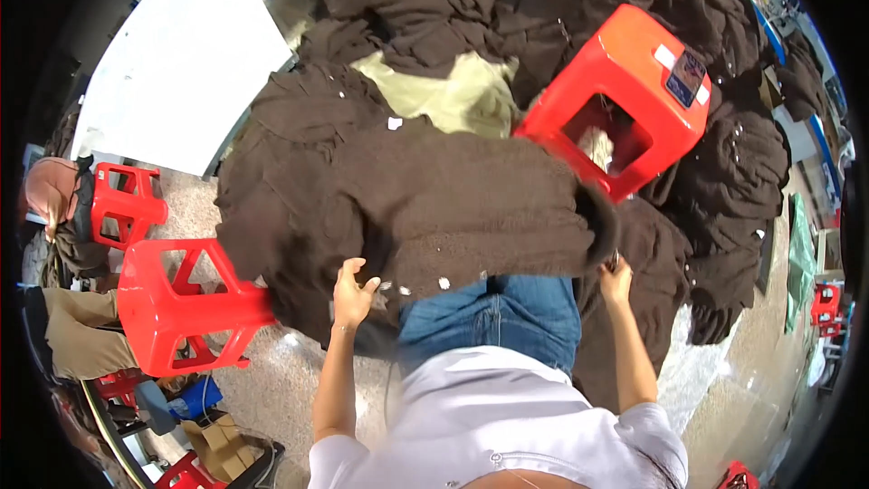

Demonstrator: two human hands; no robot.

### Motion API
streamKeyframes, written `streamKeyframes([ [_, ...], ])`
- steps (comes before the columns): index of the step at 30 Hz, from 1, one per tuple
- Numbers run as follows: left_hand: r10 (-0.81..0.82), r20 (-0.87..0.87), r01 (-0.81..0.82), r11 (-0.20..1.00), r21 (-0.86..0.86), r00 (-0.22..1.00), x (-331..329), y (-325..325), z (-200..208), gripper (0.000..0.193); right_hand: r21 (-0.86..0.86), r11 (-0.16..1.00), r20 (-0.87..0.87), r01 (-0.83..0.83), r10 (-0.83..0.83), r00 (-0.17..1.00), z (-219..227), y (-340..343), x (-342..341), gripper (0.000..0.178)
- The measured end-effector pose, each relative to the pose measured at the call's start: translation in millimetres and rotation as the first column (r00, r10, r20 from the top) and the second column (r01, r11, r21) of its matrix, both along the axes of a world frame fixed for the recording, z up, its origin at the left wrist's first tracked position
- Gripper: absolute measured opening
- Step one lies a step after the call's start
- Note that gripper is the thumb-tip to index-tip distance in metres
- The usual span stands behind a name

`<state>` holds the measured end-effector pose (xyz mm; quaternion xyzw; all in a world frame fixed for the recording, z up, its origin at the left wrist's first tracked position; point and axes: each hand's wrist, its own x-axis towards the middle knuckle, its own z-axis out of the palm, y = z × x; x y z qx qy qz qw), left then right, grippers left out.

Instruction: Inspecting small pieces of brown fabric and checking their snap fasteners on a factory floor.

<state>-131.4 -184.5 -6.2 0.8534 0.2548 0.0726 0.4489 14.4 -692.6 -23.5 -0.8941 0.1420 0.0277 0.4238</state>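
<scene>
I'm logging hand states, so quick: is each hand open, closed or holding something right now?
Left hand: open, near the dark brown fabric garment; contact unclear.
Right hand: closed on a small, dark, shiny object, too small to identify.

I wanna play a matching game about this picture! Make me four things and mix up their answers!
Things:
1. Garment beside the left hand
2. Phone
3. Big tabletop
4. Jeans

Matches:
A. Blue
B. On a red stool
C. White
D. Dark brown

Right pairs: 1-D, 2-B, 3-C, 4-A
</scene>
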Motion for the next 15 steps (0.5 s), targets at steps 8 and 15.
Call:
streamKeyframes([
  [8,0.199,-0.172,-0.257,0.571,-0.780,0.965,17,-54,-21,0.036,0.301,0.931,-0.008,0.207,-0.215,0.977,-7,-8,-41,0.026],
  [15,0.345,-0.171,-0.205,0.065,-0.977,0.923,43,-42,19,0.044,0.316,0.893,-0.020,-0.322,0.345,0.938,56,69,31,0.053],
])
